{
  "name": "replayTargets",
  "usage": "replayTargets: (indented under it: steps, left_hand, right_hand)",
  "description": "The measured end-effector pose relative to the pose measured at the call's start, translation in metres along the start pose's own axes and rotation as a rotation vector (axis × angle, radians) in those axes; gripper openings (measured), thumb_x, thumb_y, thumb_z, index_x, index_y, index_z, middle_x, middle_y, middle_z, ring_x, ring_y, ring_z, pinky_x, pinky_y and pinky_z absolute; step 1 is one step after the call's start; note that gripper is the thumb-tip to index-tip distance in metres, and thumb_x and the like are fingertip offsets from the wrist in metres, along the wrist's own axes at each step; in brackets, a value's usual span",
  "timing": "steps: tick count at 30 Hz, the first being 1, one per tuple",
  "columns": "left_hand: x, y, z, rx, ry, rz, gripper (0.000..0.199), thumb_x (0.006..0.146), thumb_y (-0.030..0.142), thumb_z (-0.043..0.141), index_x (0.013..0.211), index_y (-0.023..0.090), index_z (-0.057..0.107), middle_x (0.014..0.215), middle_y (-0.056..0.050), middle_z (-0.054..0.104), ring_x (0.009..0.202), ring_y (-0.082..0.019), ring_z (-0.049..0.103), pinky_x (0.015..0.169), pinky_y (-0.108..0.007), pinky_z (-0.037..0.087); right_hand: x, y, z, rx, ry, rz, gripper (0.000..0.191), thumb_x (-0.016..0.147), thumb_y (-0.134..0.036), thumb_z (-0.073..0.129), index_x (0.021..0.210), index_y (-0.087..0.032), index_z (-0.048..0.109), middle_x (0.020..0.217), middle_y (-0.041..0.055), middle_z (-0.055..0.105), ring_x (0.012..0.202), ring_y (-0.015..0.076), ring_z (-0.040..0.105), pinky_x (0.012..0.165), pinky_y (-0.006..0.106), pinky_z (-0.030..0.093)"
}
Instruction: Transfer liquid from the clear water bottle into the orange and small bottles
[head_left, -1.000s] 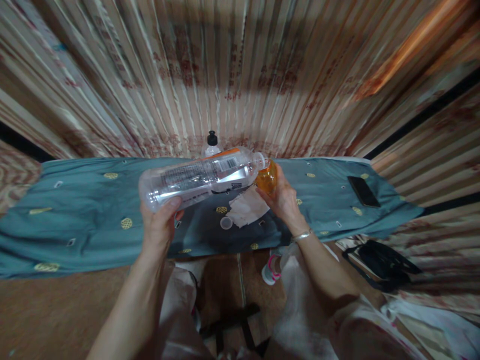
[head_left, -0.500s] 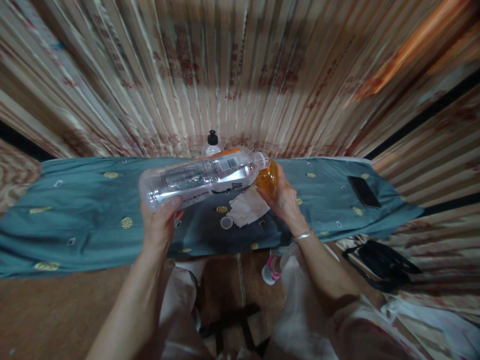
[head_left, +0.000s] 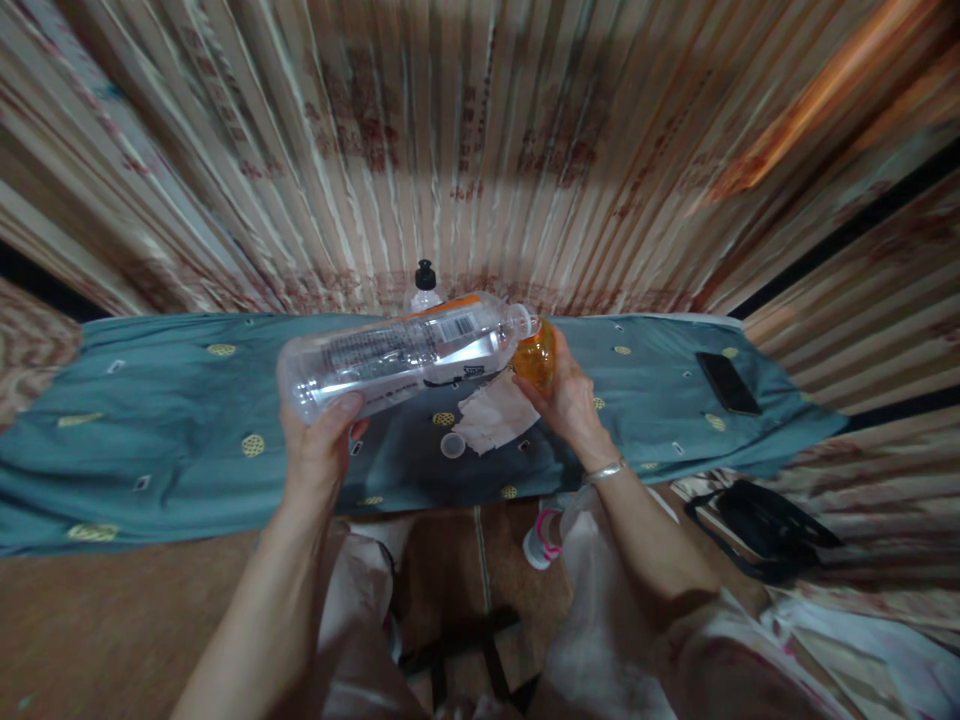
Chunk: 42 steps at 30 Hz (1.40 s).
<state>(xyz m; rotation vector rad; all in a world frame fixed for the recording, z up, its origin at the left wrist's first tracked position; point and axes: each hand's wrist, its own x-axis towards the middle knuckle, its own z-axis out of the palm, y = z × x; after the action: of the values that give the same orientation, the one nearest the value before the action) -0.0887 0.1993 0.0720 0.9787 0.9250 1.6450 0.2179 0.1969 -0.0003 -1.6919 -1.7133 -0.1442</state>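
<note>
Presently, left hand (head_left: 322, 430): its fingers are closed round the base end of the large clear bottle (head_left: 397, 355), with the thumb pressed on the near side; most of the other fingers are hidden by the bottle.
Clear bottle: held above the tabletop (head_left: 187, 420), tipped almost onto its side, base towards 8 o'clock and open neck towards 2 o'clock; the label carries a barcode and an orange patch.
Right hand (head_left: 566, 400): its fingers are curled shut round the small orange bottle (head_left: 534, 360); a silver bracelet (head_left: 604, 470) circles the wrist.
Orange bottle: its top is at the clear bottle's mouth; whether the two touch, or liquid is passing, I cannot tell.
Paper (head_left: 496, 412): crumpled, white, lying on the cloth at 7 o'clock from the orange bottle.
Cap (head_left: 453, 445): small, round, whitish, just beside the paper at its 8 o'clock side.
Black-topped bottle (head_left: 425, 280): upright at 12 o'clock from the clear bottle, which partly hides it.
Phone (head_left: 727, 383): dark, flat on the tabletop, well apart at 3 o'clock.
Cloth: blue-green with yellow motifs, covering the tabletop.
Curtain (head_left: 450, 150): pleated and patterned, beyond the tabletop at 12 o'clock.
Black bag (head_left: 765, 520): below tabletop level, at 4 o'clock.
</note>
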Motion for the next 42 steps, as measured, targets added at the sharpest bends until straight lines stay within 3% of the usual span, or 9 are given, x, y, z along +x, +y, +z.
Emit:
replayTargets:
  steps: [18, 42]
  left_hand:
    - [-0.0009, -0.0009, -0.0004, -0.012, 0.002, -0.003, 0.075, 0.051, 0.039, 0.096, 0.119, 0.028, 0.066, 0.09, 0.001, 0.071, 0.061, -0.013, 0.054, 0.045, -0.022, 0.031]
    - [-0.0003, 0.001, 0.0014, 0.019, -0.013, 0.006, 0.072, 0.051, 0.041, 0.094, 0.116, 0.026, 0.065, 0.085, 0.0, 0.07, 0.06, -0.013, 0.053, 0.044, -0.024, 0.029]
  right_hand:
    - [-0.0002, 0.0006, 0.0006, -0.021, 0.003, -0.006, 0.095, 0.092, -0.049, 0.068, 0.167, -0.011, 0.024, 0.152, 0.0261, 0.061, 0.13, 0.0396, 0.068, 0.102, 0.055, 0.06]
    - [0.0007, -0.0009, -0.0009, -0.009, -0.001, 0.0, 0.093, 0.092, -0.049, 0.067, 0.166, -0.011, 0.025, 0.15, 0.0253, 0.063, 0.131, 0.0387, 0.068, 0.1, 0.055, 0.061]
